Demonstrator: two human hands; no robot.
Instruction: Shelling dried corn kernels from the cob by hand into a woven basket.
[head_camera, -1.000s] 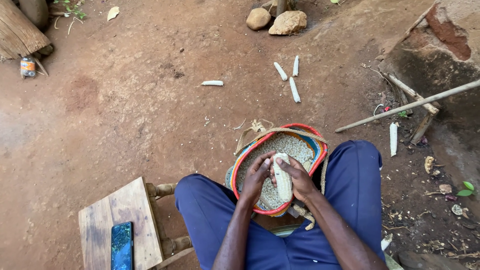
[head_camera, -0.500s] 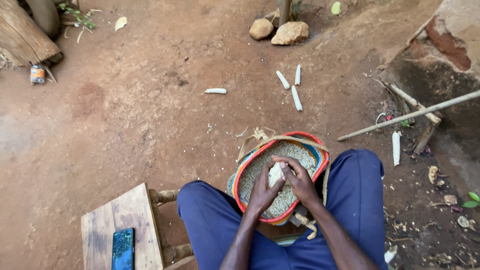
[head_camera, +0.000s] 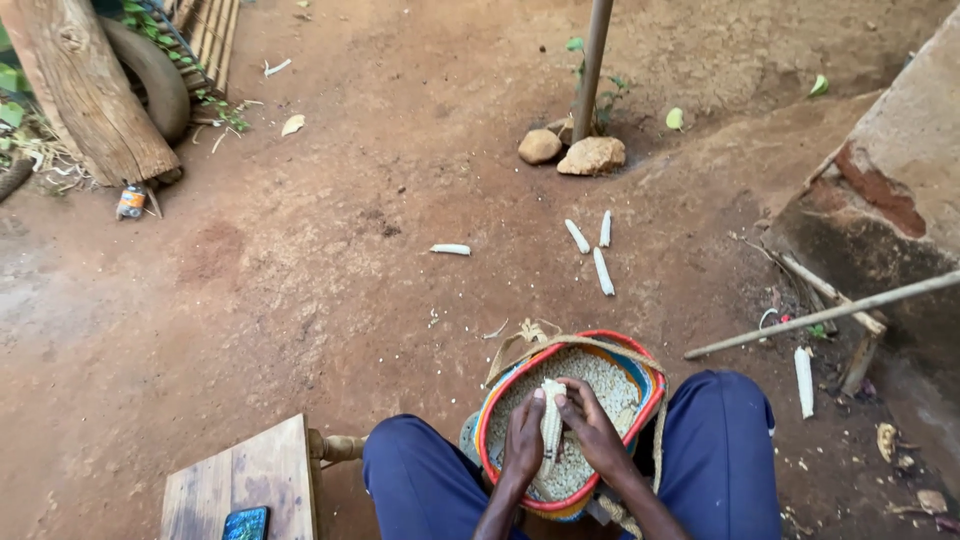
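Fingers of both hands wrap 1 pale maize cob, held upright over a woven basket with a red rim that sits between my knees. My left hand grips the cob from its left side, my right hand closes on it from the right, thumbs pressing the kernels. I see the basket filled with loose shelled grain. Below me lies bare reddish dirt ground, dry and dusted with scattered kernels. 4 stripped cobs lie on it ahead of the basket, and 1 more rests to the right beside a long thin pole. Further off, 2 stones sit at the foot of a post. At far left a thick log leans against an old tyre. By my left knee stands a small wooden stool with a phone on it. A crumbling mud wall rises on the right.
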